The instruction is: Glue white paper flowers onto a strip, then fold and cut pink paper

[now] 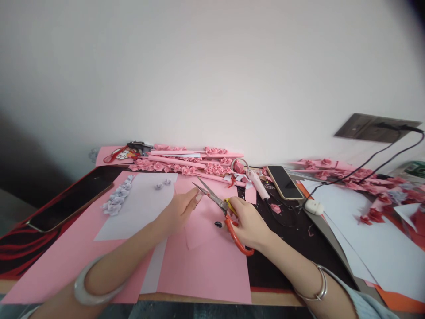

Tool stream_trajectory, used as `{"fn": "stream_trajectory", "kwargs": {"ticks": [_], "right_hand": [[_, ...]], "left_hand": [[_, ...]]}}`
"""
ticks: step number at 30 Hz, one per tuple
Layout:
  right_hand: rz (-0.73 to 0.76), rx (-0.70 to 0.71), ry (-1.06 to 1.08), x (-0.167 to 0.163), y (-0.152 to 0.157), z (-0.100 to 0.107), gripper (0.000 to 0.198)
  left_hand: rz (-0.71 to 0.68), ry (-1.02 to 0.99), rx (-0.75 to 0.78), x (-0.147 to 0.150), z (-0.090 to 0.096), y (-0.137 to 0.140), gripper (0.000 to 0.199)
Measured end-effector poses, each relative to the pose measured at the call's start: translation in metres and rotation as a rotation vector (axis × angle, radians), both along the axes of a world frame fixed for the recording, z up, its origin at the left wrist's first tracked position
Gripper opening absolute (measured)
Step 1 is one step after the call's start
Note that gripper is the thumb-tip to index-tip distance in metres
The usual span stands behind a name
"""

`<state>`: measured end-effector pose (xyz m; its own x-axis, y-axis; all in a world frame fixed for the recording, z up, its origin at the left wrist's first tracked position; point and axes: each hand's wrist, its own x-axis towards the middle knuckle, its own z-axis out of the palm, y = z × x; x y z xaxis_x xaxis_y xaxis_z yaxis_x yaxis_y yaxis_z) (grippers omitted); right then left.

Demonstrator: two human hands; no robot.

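In my right hand (247,221) is a pair of scissors (214,198) with red handles, my fingers in the loops. Their blades stand slightly apart and point up and left, the tips close to my left fingertips. My left hand (181,208) is closed in a pinch on a piece of pink paper (202,230), which hangs over the larger pink sheet (206,274); the fingers partly hide the grip. A small glossy dark spot shows beside my right thumb.
White paper (139,208) with lilac paper flowers (117,197) lies left, beside a dark tablet or phone (71,206). Behind are pink flower stems (186,166), a pink glue gun (259,184) and a phone (284,182). Right are an earbud case (314,207), cables and white sheets (372,239).
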<state>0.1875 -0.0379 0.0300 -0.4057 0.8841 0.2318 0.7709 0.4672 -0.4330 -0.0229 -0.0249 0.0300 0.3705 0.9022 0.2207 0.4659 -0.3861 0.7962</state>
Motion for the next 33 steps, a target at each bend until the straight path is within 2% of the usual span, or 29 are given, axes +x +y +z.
{"fn": "stream_trajectory", "kwargs": {"ticks": [7, 17, 25, 33], "right_hand": [[0.006, -0.007, -0.006, 0.0, -0.0013, -0.001, 0.033], [0.018, -0.014, -0.027, -0.0001, -0.0024, -0.0007, 0.03], [-0.005, 0.037, -0.061, 0.0005, -0.0015, 0.0014, 0.018], [-0.001, 0.052, -0.091, 0.001, -0.0038, 0.0046, 0.021]], "left_hand": [[-0.009, -0.021, -0.017, 0.0007, -0.0019, -0.0008, 0.029], [-0.022, -0.038, -0.041, 0.0012, -0.0031, -0.0006, 0.029], [-0.019, 0.007, 0.009, -0.002, -0.0014, 0.0004, 0.028], [-0.047, 0.094, 0.064, -0.005, 0.0009, 0.0009, 0.025]]}}
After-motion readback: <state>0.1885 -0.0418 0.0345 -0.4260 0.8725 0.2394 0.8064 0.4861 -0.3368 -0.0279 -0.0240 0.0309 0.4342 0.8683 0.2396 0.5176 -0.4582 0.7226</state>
